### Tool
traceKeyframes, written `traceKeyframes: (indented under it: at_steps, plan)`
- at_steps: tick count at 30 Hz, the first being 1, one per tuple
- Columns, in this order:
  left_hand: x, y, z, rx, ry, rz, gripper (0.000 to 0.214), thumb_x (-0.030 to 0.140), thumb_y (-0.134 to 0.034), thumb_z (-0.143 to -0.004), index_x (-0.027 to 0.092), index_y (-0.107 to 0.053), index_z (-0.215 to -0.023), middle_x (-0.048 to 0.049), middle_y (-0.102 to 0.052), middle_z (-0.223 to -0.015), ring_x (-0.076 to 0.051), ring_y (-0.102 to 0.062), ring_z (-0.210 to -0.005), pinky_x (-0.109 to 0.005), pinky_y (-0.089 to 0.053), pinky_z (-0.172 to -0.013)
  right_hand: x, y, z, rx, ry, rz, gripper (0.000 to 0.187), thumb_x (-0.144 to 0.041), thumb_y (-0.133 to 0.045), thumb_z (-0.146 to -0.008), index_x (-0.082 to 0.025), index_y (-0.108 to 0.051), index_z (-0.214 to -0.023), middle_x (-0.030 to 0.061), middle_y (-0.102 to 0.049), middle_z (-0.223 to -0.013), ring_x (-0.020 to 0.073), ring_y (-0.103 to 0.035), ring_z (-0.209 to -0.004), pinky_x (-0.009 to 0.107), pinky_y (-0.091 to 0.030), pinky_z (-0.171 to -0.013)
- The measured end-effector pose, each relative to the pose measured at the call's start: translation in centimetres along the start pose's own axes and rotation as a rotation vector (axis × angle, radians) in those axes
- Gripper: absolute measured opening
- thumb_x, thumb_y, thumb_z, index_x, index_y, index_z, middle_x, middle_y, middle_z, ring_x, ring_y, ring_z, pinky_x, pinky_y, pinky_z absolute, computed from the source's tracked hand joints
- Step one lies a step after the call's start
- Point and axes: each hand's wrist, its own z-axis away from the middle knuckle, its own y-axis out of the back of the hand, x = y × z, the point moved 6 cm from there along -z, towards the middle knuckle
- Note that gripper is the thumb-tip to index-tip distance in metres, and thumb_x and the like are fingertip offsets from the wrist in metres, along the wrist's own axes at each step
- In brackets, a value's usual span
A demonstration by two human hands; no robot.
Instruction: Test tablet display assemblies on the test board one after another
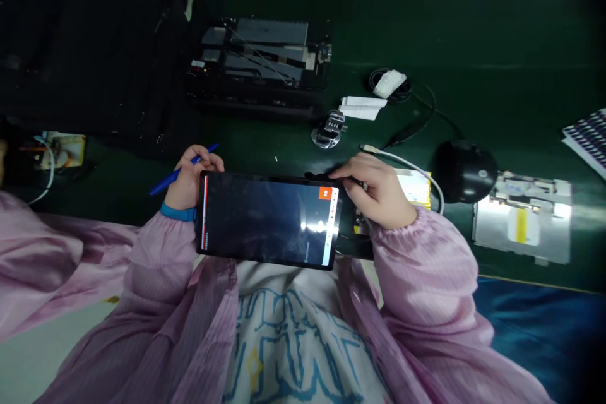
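Note:
A dark tablet (pixel 265 221) is tilted up in front of my chest, its screen mostly black with a red strip at one end and a pale bar with an orange square at the other. My left hand (pixel 188 178) grips its left end, fingers curled, with a blue pen (pixel 165 182) also held among them. At the tablet's upper right corner my right hand (pixel 376 189) is closed in a pinch. Something small and black shows by those fingertips; I cannot make out what it is. A white cable (pixel 416 169) runs just behind this hand.
Behind the tablet lie an opened black device (pixel 265 53), a chrome dial-like piece (pixel 330 129), paper slips (pixel 363 107) and a coiled black cable (pixel 402 93). To the right are a round black object (pixel 466 170) and a metal board plate (pixel 523 218). A pink sleeve (pixel 38 259) is at left.

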Motion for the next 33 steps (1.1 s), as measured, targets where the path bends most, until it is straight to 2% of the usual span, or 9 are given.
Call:
traceKeyframes:
  at_steps: [4,11,18,28,33]
  plan:
    - [-0.04,0.13,0.02,0.037,0.034,-0.017,0.058,0.075,-0.059,-0.070,0.019,-0.045,-0.083,-0.0025,-0.061,-0.070,-0.013,-0.057,-0.050,-0.022,-0.046,-0.043,-0.01,0.08,-0.04,0.004,0.004,0.012,0.022,-0.014,-0.045,-0.081,-0.019,-0.066,-0.087,0.0052,-0.066,-0.077,0.0199,-0.058,-0.073,0.037,-0.046,-0.068]
    - [0.22,-0.13,-0.28,-0.012,-0.013,-0.006,0.056,0.074,-0.058,-0.071,0.020,-0.048,-0.083,-0.0024,-0.061,-0.070,-0.013,-0.056,-0.049,-0.022,-0.045,-0.043,0.01,-0.06,-0.18,-0.009,0.002,0.002,0.023,-0.013,-0.045,-0.079,-0.018,-0.066,-0.088,0.0056,-0.066,-0.079,0.0198,-0.058,-0.073,0.036,-0.046,-0.069]
    - [0.17,-0.01,-0.34,0.050,-0.002,-0.033,0.058,0.076,-0.059,-0.069,0.020,-0.049,-0.081,-0.0026,-0.060,-0.067,-0.014,-0.056,-0.049,-0.023,-0.043,-0.042,0.15,-0.18,-0.12,-0.040,-0.008,0.023,0.023,-0.014,-0.045,-0.078,-0.019,-0.066,-0.087,0.0054,-0.067,-0.079,0.0199,-0.057,-0.073,0.037,-0.046,-0.069]
    - [0.05,0.04,-0.48,-0.004,-0.023,-0.008,0.055,0.073,-0.060,-0.070,0.021,-0.050,-0.083,-0.0028,-0.062,-0.069,-0.013,-0.056,-0.047,-0.023,-0.044,-0.041,0.01,-0.25,-0.11,-0.036,0.011,0.024,0.023,-0.013,-0.045,-0.078,-0.018,-0.066,-0.088,0.0055,-0.066,-0.078,0.0196,-0.057,-0.073,0.036,-0.046,-0.069]
    - [-0.14,0.24,-0.44,0.046,0.007,-0.017,0.057,0.076,-0.059,-0.068,0.021,-0.049,-0.082,-0.0022,-0.061,-0.068,-0.013,-0.056,-0.047,-0.022,-0.041,-0.041,0.29,-0.19,-0.25,-0.029,-0.018,0.025,0.021,-0.018,-0.045,-0.080,-0.019,-0.065,-0.089,0.0051,-0.065,-0.078,0.0200,-0.056,-0.073,0.038,-0.046,-0.071]
